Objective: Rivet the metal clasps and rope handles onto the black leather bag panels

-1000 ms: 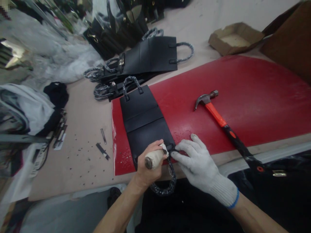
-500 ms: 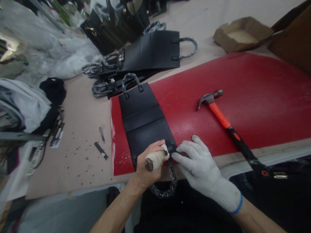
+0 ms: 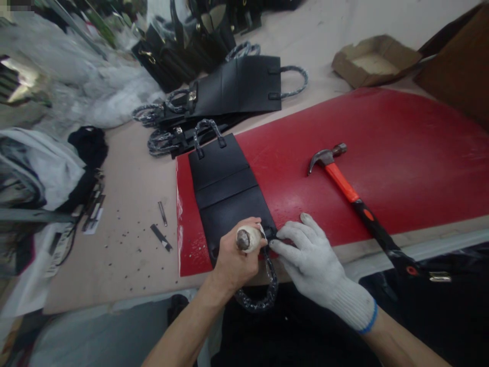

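Note:
Bare and closed, my left hand (image 3: 235, 257) grips a tool with a wrapped pale handle (image 3: 248, 239), held over the near right corner of a black leather bag panel (image 3: 229, 183). The tool's tip is hidden. My right hand (image 3: 311, 255), in a white glove with a blue cuff, touches the small strap tab at that corner with thumb and forefinger. What its fingertips pinch is too small to name. A plastic-wrapped handle loop (image 3: 257, 306) hangs off the table edge below the hands. Another wrapped handle (image 3: 208, 127) sits at the panel's far end.
A claw hammer (image 3: 344, 188) with an orange and black handle lies on the red mat (image 3: 401, 153). Beyond are stacked black panels (image 3: 244, 86) and a cardboard tray (image 3: 376, 61). Left are a metal punch (image 3: 162, 213), a flat forked piece (image 3: 161, 237), dark bits and plastic wrapping (image 3: 107, 97).
The tool's handle in my left hand has tipped more upright, shifting slightly right and up. My right hand has stayed nearly in place. The whole view has shifted a little.

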Motion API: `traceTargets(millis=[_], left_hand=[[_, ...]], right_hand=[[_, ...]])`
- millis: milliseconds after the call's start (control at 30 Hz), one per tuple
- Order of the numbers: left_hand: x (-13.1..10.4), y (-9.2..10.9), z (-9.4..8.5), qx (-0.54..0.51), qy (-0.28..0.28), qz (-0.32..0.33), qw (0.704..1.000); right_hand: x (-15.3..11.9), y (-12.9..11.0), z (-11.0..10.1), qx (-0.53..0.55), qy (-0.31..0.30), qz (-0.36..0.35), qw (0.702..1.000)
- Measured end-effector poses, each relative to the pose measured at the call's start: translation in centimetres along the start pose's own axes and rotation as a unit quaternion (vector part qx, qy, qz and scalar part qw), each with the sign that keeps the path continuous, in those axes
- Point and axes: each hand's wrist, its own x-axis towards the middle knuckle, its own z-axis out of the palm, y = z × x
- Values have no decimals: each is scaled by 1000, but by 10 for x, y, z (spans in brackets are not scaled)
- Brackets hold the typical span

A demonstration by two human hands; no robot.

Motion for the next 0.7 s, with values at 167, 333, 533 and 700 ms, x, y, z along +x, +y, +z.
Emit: traceTargets(millis=[167,333,533,700], left_hand=[[1,-4,2,5,-26,-8,1000],[2,-3,3,-4,-21,-23,1000],[9,2,5,13,-30,-8,999],[8,-3,6,-6,-37,-54,998]], right_hand=[[-1,-1,-3,34,14,-5,999],[-4,13,-33,-39,131,68,988],[-11,56,-76,-317,-3,278,907],[1,66,-86,-255,-105,409,870]])
